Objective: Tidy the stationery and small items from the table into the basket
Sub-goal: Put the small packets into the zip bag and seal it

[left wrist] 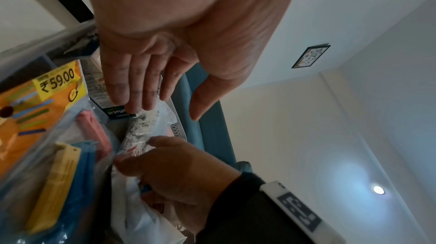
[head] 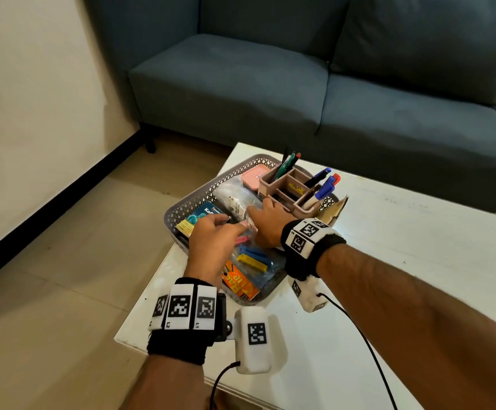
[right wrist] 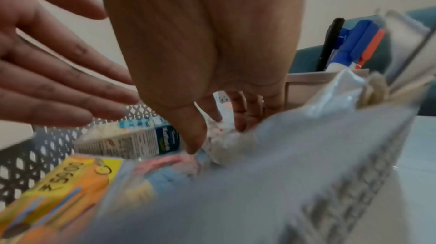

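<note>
A grey perforated basket (head: pixel 186 204) stands on the white table (head: pixel 403 247). In it lie a clear packet (head: pixel 234 199) of white bits, a blue box (head: pixel 208 213), an orange pack of bag clips (head: pixel 240 281), a pink box (head: pixel 254 176) and a pen organiser (head: pixel 288 184). My right hand (head: pixel 266 223) reaches into the basket, and its thumb and fingers pinch the clear packet (right wrist: pixel 224 136). My left hand (head: pixel 214 235) hovers over the blue box (left wrist: pixel 113 112) with straight fingers (left wrist: pixel 132 87), their tips at the packet (left wrist: pixel 144 128). It holds nothing.
A torn piece of cardboard (head: pixel 334 208) leans at the basket's right side. Blue, red and green pens (head: pixel 326 182) stick up from the organiser. A blue sofa (head: pixel 270 84) stands behind the table; tiled floor lies to the left.
</note>
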